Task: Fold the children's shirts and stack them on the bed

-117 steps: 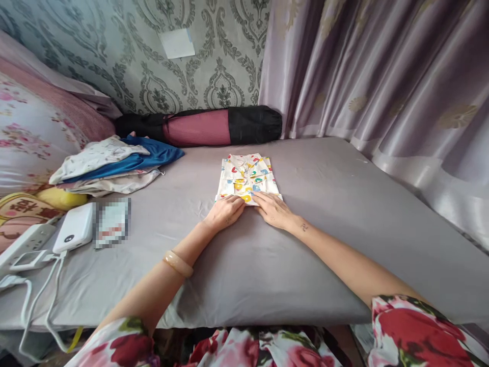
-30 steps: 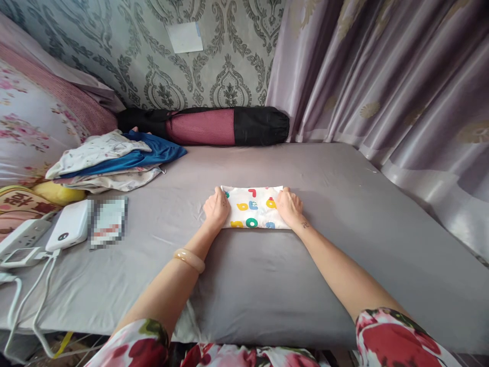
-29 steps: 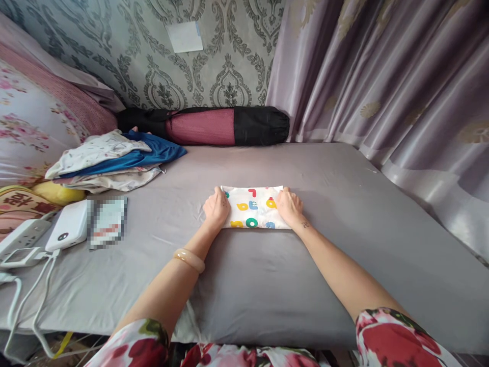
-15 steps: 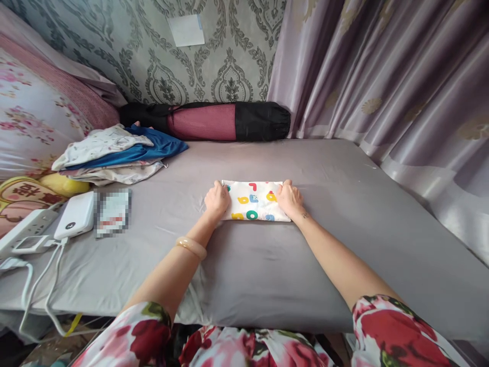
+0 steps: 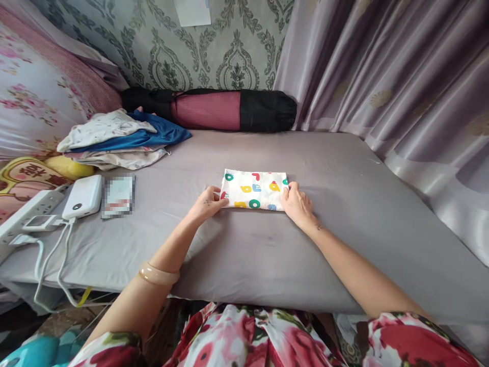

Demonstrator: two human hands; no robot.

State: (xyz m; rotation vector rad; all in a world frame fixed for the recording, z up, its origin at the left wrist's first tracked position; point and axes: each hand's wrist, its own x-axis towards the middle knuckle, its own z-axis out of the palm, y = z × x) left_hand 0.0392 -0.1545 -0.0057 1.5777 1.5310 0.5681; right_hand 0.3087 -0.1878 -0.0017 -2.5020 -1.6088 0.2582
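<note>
A white cloth [image 5: 254, 189] printed with coloured letters lies folded into a flat rectangle on the grey bed sheet [image 5: 244, 255]. My left hand [image 5: 210, 204] grips its near left corner, thumb on top and fingers at the edge. On the other side, my right hand [image 5: 299, 203] pinches the right edge near the front corner, its thumb over the print. Parts of the fingers of both hands are hidden at the cloth's edges.
At the left lie a power strip [image 5: 32, 216], a white power bank [image 5: 82, 196] with cables and a blurred packet [image 5: 118, 197]. Behind them is a pile of clothes [image 5: 114, 140]. A rolled bag [image 5: 206, 110] rests against the wall; curtains [image 5: 362, 66] hang at right.
Both hands have shifted from fists at the cloth's sides to pinches nearer its front corners, uncovering more of the print. The camera view has tilted down slightly.
</note>
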